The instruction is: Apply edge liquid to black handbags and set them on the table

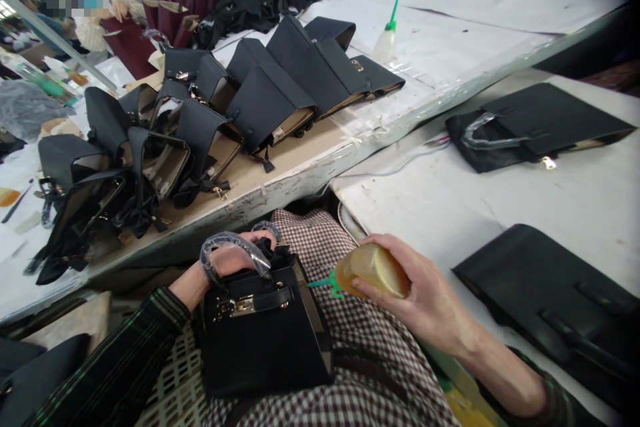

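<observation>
A small black handbag (265, 333) with a gold clasp rests on my lap, its handle wrapped in clear plastic. My left hand (235, 257) is closed over the bag's top, under the wrapped handle. My right hand (425, 300) grips an amber glue bottle (373, 270) lying sideways. The bottle's green nozzle (325, 282) points left at the bag's upper right edge.
Several unfinished black bags (240, 100) lie in rows on the workbench ahead. Behind them stands a clear bottle with a green nozzle (386, 40). Two more black bags (530, 123) (550, 293) lie on the white table at right. A person sits far left.
</observation>
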Demonstrator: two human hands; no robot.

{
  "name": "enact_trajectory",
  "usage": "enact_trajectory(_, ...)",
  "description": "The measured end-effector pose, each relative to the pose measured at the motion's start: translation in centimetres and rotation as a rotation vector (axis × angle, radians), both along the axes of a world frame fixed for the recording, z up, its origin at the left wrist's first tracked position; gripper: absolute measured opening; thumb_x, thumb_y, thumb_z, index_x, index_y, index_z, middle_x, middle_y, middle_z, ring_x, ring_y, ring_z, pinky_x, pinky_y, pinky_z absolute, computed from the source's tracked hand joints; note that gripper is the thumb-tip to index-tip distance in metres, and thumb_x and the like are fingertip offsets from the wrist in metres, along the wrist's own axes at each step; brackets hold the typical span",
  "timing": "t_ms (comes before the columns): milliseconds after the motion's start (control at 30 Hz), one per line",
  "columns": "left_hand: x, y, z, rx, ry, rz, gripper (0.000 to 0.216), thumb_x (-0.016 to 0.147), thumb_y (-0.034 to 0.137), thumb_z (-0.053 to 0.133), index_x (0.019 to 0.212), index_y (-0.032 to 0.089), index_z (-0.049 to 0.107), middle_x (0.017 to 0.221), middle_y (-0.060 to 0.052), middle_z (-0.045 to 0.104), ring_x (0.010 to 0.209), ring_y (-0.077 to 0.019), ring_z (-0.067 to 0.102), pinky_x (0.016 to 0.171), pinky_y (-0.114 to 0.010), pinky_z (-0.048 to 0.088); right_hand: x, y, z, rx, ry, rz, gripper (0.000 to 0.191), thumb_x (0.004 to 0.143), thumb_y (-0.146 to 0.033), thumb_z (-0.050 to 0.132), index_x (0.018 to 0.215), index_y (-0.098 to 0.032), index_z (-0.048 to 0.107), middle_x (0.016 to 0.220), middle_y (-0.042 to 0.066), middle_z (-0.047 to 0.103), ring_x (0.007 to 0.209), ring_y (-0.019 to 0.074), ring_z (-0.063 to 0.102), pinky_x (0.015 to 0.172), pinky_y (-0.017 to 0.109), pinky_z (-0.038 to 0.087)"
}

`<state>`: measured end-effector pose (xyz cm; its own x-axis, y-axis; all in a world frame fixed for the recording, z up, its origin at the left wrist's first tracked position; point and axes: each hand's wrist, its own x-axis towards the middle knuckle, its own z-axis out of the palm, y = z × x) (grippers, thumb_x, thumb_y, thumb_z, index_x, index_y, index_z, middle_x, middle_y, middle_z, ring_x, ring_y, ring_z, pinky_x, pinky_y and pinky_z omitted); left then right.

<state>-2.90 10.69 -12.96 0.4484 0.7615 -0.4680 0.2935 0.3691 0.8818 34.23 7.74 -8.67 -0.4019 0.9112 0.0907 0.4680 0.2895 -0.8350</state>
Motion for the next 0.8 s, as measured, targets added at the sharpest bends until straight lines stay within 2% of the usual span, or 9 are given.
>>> enact_trajectory(200,0.6,0.0,0.8,0.035,0.006,0.005,0.024,0.069,0.019,0.084,0.083,0.017,0.065,0.085,0.001,0.060,0.079,-0.0154,0.052,0.074,-0.027,0.043,0.4,-0.6,-0.2,-0.030,-0.011,0.005,0.043,0.098,-0.053,0.071,0.129,-0.027,0.054,0.115,0.006,0.072,0.094,0.0261,0.072,0.084,0.040,0.060)
enact_trajectory(400,0.5,-0.1,0.7,0.028,0.008,0.008,0.024,0.069,0.020,0.083,0.084,0.017,0.065,0.084,0.000,0.060,0.078,-0.0165,0.053,0.074,-0.028,0.045,0.6,-0.9,-0.4,-0.012,-0.026,0.054,0.042,0.099,-0.051,0.071,0.129,-0.026,0.055,0.116,0.008,0.072,0.096,0.0264,0.072,0.084,0.040,0.060)
enact_trajectory(800,0.8,-0.3,1.4,0.032,0.035,0.005,0.026,0.068,0.023,0.084,0.083,0.018,0.063,0.084,0.001,0.058,0.077,-0.0162,0.052,0.073,-0.028,0.045,1.2,-1.9,0.3,-0.203,-0.046,0.186,0.035,0.097,-0.045,0.074,0.122,-0.026,0.057,0.108,0.004,0.071,0.091,0.0250,0.070,0.081,0.040,0.058)
